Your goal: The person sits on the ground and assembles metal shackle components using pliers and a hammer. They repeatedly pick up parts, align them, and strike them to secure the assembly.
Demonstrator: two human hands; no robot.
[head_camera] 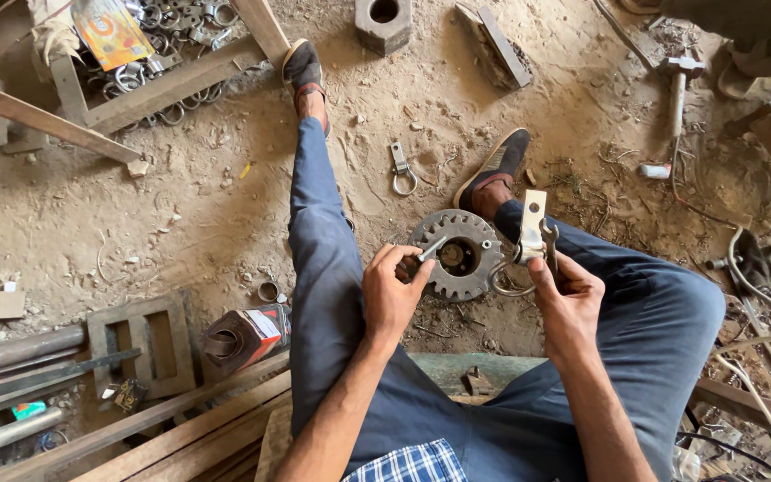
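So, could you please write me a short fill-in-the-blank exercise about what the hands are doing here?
1. The right hand holds a flat metal bracket with a ____ hanging from its lower end.
2. The left hand grips a small metal ____.
3. Between the hands, on the dirt floor, lies a toothed ____.
4. A matching bracket with ring lies on the dirt between the two ____.

Missing words: ring; bolt; gear; shoes

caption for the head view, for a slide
Seated on dirt ground, left hand holds a bolt, right hand a metal clasp.
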